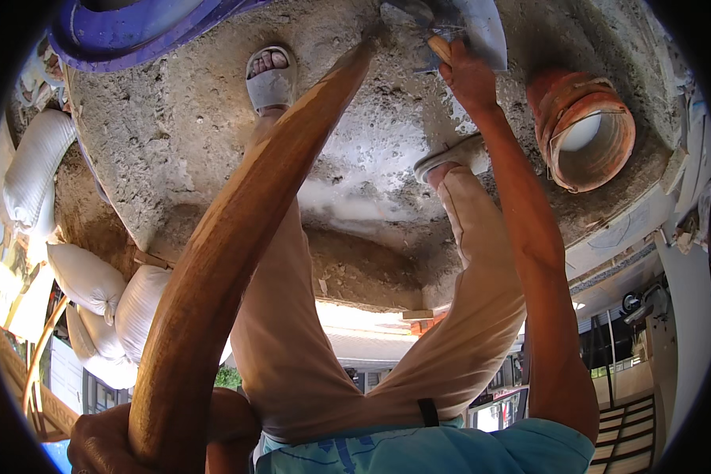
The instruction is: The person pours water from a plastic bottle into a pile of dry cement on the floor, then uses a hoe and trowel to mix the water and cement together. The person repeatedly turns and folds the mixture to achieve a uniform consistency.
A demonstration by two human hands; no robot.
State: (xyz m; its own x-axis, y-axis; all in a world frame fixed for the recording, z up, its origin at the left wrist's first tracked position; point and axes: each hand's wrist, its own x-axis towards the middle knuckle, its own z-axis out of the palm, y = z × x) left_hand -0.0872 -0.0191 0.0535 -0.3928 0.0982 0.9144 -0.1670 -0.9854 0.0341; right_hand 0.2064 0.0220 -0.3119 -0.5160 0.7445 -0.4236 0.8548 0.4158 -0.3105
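My left hand (pixel 103 441) is wrapped around the lower end of a long, thick wooden tool handle (pixel 243 207). This handle slants up to the right across the view, down to a dark, blurred tool head (pixel 406 13) on the wet floor. My right hand (pixel 471 77) grips the short wooden handle (pixel 440 50) of a flat metal trowel (pixel 483 35). The trowel's blade lies beside the tool head, partly covered by my hand. Whether the two touch, I cannot tell.
An orange bucket (pixel 592 136), caked with residue, lies tilted at the right with something white inside. Filled white sacks (pixel 89 272) are piled at the left. Top left is a blue tub (pixel 124 41). The rough concrete floor (pixel 355 154) has wet patches and a raised edge.
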